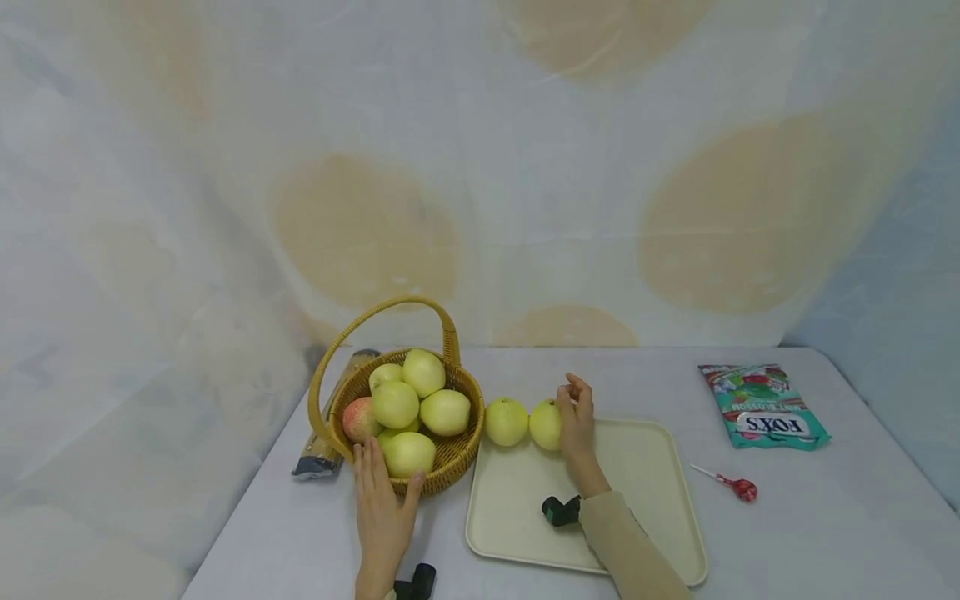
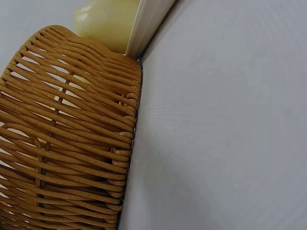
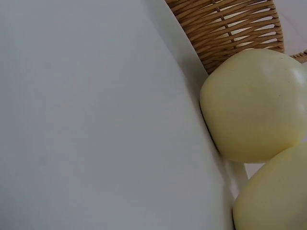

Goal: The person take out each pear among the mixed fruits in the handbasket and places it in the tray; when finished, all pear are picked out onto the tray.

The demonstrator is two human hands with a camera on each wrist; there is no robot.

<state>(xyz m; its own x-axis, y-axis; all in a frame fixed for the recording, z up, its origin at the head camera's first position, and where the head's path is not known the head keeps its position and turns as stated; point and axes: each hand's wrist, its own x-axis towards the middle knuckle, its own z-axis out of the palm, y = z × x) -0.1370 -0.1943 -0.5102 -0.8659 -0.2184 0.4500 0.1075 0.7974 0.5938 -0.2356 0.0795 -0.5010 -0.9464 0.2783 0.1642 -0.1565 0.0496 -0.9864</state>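
A wicker basket (image 1: pixel 452 467) (image 2: pixel 72 143) (image 3: pixel 230 28) holds several yellow-green fruits and one reddish apple (image 1: pixel 358 418). My left hand (image 1: pixel 382 496) lies flat against the basket's front wall, fingers straight and touching the rim. Two yellow fruits sit on the far left edge of a cream tray (image 1: pixel 645 508) (image 2: pixel 148 24) (image 3: pixel 96 120): one next to the basket (image 1: pixel 506 421) (image 3: pixel 254 105) (image 2: pixel 103 21), the other (image 1: pixel 545 425) (image 3: pixel 276 196) right of it. My right hand (image 1: pixel 576 417) rests against that second fruit's right side, with the fingers loosely curled and lifted above its top.
A green FOX'S candy bag (image 1: pixel 761 407) lies at the far right, with a red lollipop (image 1: pixel 733 485) in front of it. A long packet (image 1: pixel 330 425) lies behind the basket on the left. A draped cloth backdrop closes the back and sides.
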